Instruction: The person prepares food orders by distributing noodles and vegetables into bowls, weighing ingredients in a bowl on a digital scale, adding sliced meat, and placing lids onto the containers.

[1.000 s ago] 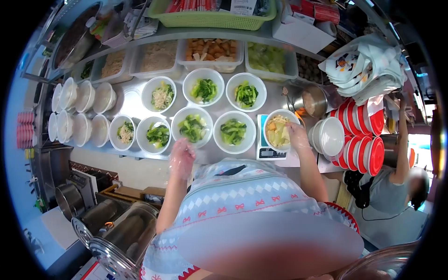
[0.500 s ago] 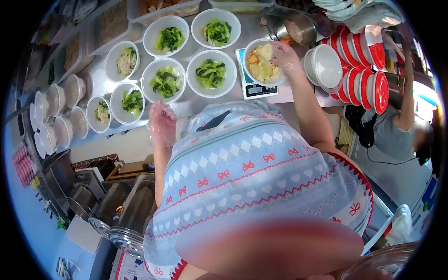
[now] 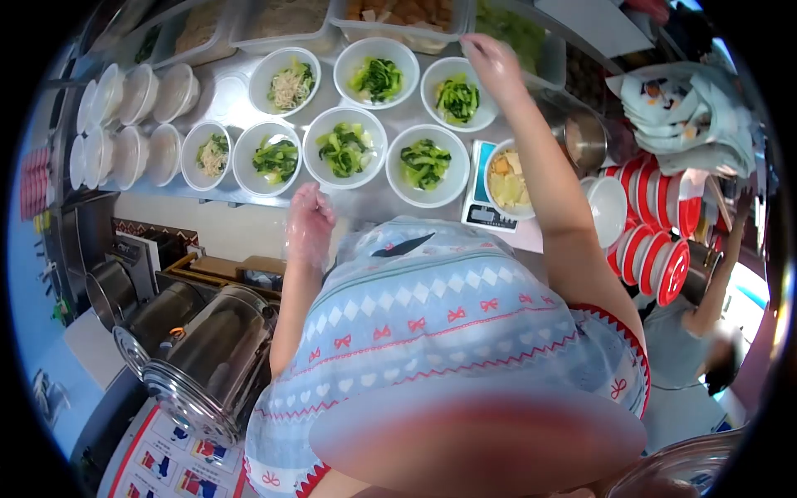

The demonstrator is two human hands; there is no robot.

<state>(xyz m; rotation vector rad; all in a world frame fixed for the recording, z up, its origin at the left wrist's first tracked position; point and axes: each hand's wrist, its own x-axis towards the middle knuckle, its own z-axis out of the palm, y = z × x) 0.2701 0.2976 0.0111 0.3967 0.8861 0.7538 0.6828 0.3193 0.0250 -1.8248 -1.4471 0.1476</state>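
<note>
My left hand (image 3: 310, 217), in a clear plastic glove, is closed and holds nothing visible, just off the counter's front edge below a bowl of chopped greens (image 3: 344, 150). My gloved right hand (image 3: 493, 68) is stretched over the back of the counter, at the rim between a tub of orange-brown chunks (image 3: 400, 18) and a tub of pale green vegetables (image 3: 506, 33); its fingertips are too unclear to tell their grip. Under my right forearm, a white bowl of yellowish pieces (image 3: 508, 184) sits on a digital scale (image 3: 490, 217).
Several bowls of greens, such as this one (image 3: 427, 166), line the steel counter. Stacked covered bowls (image 3: 133, 158) stand left. Red-and-white stacks (image 3: 656, 257), a metal pot (image 3: 584, 139) and plastic bags (image 3: 685, 120) are right. Another person (image 3: 672, 340) is at far right.
My right hand has left the bowl on the scale and moved back to the tubs. My left hand stays closed near the counter edge. The view has shifted, moving the bowls rightward.
</note>
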